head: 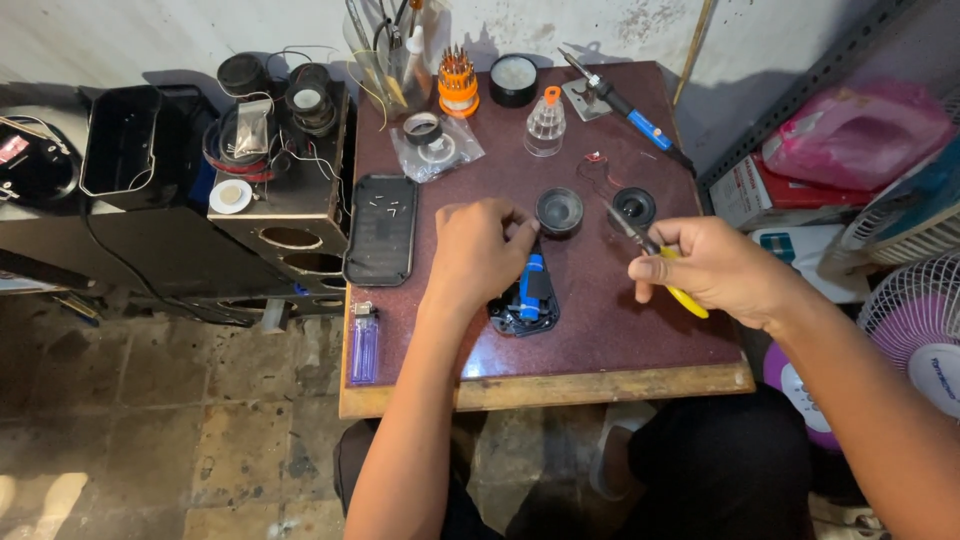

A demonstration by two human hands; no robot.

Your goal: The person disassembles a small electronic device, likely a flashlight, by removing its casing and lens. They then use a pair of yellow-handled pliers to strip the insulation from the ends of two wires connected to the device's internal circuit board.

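Observation:
My left hand [473,252] rests on a small open black device [520,310] with a blue cylindrical battery [531,285] inside, fingertips next to a round black speaker [559,211]. My right hand [716,271] grips yellow-handled pliers [686,298], their metal tip pointing up-left toward a second small black speaker [634,206]. Thin red wires [597,159] lie just behind the speakers on the dark red tabletop [600,320].
A black case cover [381,229] with tiny screws, a purple lighter [364,345], a blue soldering iron [630,105], an orange screwdriver-bit holder [457,82], a clear bottle [545,124] and a bagged part [436,146] lie around. Speaker boxes [290,215] stand left, fans [920,320] right.

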